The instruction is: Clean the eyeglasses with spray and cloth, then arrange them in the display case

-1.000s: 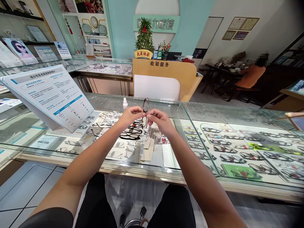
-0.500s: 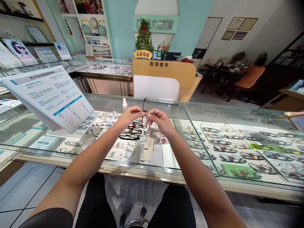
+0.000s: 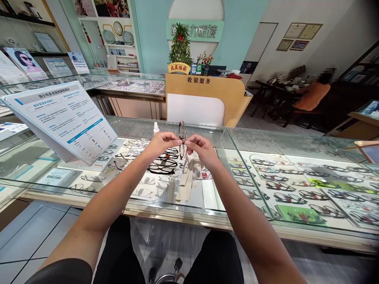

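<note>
A pair of eyeglasses (image 3: 182,130) is held upright over the glass counter, one lens above the other. My left hand (image 3: 164,143) pinches it near the middle from the left, thumb and fingertips closed. From the right, my right hand (image 3: 202,149) grips the same part, its fingers curled. The fingertips hide the middle of the frame. Below the hands lies a beige cleaning cloth (image 3: 187,179). Several dark-framed glasses (image 3: 161,169) sit just left of it, and a small white bottle (image 3: 156,128) stands behind my left hand.
The glass display counter (image 3: 142,200) runs across in front of me, with rows of eyeglasses (image 3: 287,197) at the right. A tilted sign (image 3: 63,118) stands at the left. Beyond is a wooden cashier desk (image 3: 204,83). A person in orange (image 3: 312,96) sits far right.
The glasses remain between both hands and have turned slightly. The hands have barely shifted; the view is nearly the same.
</note>
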`<state>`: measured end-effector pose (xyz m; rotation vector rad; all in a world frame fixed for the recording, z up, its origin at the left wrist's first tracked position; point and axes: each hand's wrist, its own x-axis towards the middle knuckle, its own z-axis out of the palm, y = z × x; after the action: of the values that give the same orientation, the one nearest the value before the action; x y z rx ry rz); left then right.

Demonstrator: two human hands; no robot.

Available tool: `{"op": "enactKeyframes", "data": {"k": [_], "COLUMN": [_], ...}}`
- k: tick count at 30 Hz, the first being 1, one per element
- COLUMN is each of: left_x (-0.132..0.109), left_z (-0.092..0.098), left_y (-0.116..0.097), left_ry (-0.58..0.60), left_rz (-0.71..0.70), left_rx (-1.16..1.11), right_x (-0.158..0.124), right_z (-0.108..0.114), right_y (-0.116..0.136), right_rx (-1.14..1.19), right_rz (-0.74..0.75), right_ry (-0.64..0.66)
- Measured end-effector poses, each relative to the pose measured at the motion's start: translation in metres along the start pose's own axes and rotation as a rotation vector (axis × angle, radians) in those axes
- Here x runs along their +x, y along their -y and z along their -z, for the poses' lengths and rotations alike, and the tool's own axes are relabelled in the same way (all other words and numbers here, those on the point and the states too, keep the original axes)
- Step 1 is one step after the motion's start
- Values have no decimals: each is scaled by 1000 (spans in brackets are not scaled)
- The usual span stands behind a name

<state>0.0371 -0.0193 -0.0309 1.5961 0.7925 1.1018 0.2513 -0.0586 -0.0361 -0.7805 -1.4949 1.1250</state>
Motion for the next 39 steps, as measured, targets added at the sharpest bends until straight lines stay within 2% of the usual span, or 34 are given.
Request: {"op": "enactKeyframes", "data": {"k": [4, 7, 10, 13, 17, 20, 24, 28, 39], "left_x": [1, 3, 3, 2, 0, -2, -2, -2, 2], "left_z": [1, 3, 4, 2, -3, -6, -9, -9, -11], "left_y": [2, 2, 1, 0, 2, 4, 5, 7, 15], "left_ry": [-27, -74, -148, -164, -131, -133, -129, -93, -44], "left_rz": [-3, -23, -64, -88, -115, -130, -158, -140, -122], "left_rx": [38, 104, 251, 301, 263, 256, 251, 201, 41], "right_x": [1, 1, -1, -4, -5, -4, -3, -2, -2], "right_z": [2, 4, 7, 8, 7, 5, 3, 4, 5], "right_y": [-1, -2, -5, -7, -10, -15, -22, -24, -21], "right_rx": [-36, -111, -339, -571, -696, -780, -942, -1025, -1039], "right_rz": [19, 53, 125, 158, 224, 349, 468, 487, 495], "right_ry": [-27, -96, -279, -482, -592, -593, -533, -521, -486]}}
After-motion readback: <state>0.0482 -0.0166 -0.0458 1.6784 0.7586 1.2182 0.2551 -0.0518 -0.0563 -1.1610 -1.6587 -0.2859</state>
